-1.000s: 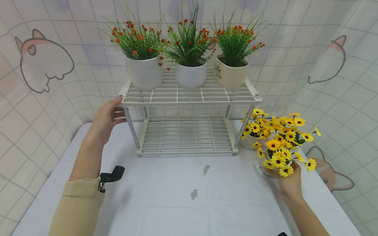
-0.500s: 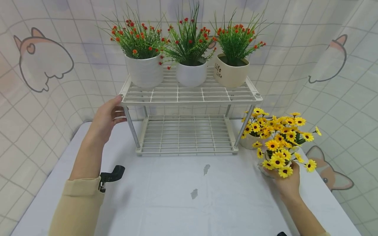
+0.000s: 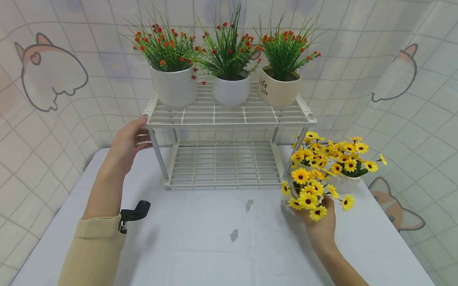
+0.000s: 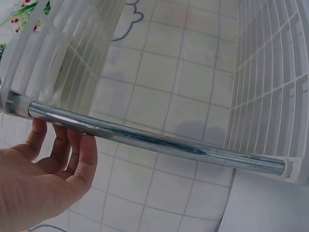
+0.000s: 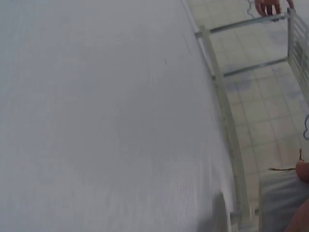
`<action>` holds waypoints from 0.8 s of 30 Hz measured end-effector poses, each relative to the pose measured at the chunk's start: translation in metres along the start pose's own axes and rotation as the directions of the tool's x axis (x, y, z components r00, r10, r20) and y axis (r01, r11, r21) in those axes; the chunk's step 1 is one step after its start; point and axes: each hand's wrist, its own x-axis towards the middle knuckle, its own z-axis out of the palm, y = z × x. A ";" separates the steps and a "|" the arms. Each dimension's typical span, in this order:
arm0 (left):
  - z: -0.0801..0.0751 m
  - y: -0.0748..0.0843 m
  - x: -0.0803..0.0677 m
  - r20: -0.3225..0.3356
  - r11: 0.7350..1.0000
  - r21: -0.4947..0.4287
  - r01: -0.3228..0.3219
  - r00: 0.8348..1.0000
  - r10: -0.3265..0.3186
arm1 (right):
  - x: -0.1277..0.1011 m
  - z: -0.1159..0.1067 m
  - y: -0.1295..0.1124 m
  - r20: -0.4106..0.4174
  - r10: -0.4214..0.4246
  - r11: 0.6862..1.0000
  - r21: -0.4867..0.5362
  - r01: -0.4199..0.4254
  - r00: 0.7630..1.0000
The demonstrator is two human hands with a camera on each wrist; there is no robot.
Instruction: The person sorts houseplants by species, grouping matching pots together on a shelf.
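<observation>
My right hand (image 3: 322,228) grips a pale pot of yellow daisy-like flowers (image 3: 308,200) by the front right leg of the white wire shelf rack (image 3: 229,125). Blossoms hide most of the pot and some fingers in the head view. The right wrist view catches the pot's grey-looking side (image 5: 280,203) with fingertips at its edge. At the rack's upper left corner, my left hand (image 3: 127,145) rests with its thumb on the corner. Its bent fingers touch the chrome post (image 4: 159,142) from outside in the left wrist view, not wrapped round it.
Three pots of red-flowered grass, white (image 3: 175,89), smaller white (image 3: 231,91) and cream (image 3: 279,89), line the top shelf. The lower shelf (image 3: 225,163) is a bare grid. Two more yellow-flowered plants (image 3: 352,165) stand to the rack's right. Tiled curtain surrounds the white table (image 3: 200,246).
My right hand has carried the yellow flower pot leftward, away from the other two yellow plants and toward the rack's front right leg. The left hand stays at the rack's corner.
</observation>
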 end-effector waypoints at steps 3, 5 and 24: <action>0.002 0.001 0.000 -0.005 1.000 0.009 0.003 1.000 -0.003 | -0.008 0.018 -0.009 0.034 -0.053 0.997 0.055 0.051 0.998; 0.002 0.001 -0.001 -0.006 1.000 0.009 0.007 1.000 -0.007 | -0.010 0.031 -0.014 0.056 -0.085 0.994 0.077 0.080 0.995; 0.003 -0.001 -0.002 -0.035 0.999 -0.040 0.000 0.999 -0.002 | -0.010 0.184 -0.072 0.086 -0.081 0.964 0.260 0.056 0.993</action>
